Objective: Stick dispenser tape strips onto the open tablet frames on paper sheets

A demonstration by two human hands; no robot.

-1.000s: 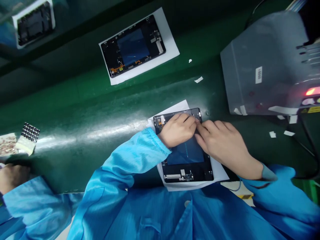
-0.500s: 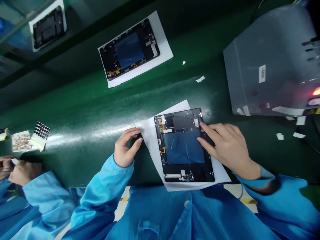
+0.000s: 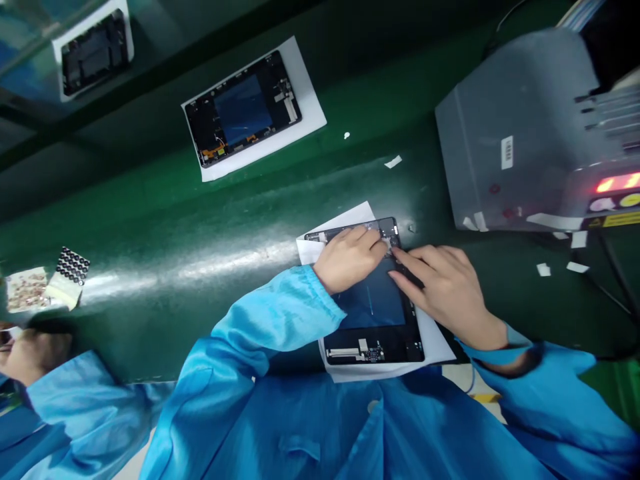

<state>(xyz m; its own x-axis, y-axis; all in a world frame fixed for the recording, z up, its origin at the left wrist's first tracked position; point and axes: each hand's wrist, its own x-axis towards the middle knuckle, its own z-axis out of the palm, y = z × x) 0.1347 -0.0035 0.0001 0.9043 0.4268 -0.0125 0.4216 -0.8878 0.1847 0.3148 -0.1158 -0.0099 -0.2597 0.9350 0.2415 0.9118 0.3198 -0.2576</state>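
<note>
On a white sheet (image 3: 440,341) lies an opened tablet (image 3: 336,341) with its inside showing: a blue-filmed middle, orange flex cables and small boards. My left hand (image 3: 350,259) is over the tablet's upper part, its fingers bent together near a small whitish piece at the top right; what the fingertips hold, if anything, is hidden. From the right, my right hand (image 3: 443,287) reaches over the tablet's edge. Its index fingertip touches down beside that whitish piece. The thumb is apart from the index finger, over the blue film, with nothing visible between them.
A second opened tablet (image 3: 245,110) rests on paper farther back, and another (image 3: 95,53) lies at the far left. A grey machine (image 3: 480,147) with a red display stands right, paper scraps nearby. At left are a black-dotted sheet (image 3: 74,265) and a co-worker's hand (image 3: 35,357).
My left hand has moved right from beside the paper onto the tablet's upper part, and its fingers have closed together. My right hand stays at nearly the same place on the tablet.
</note>
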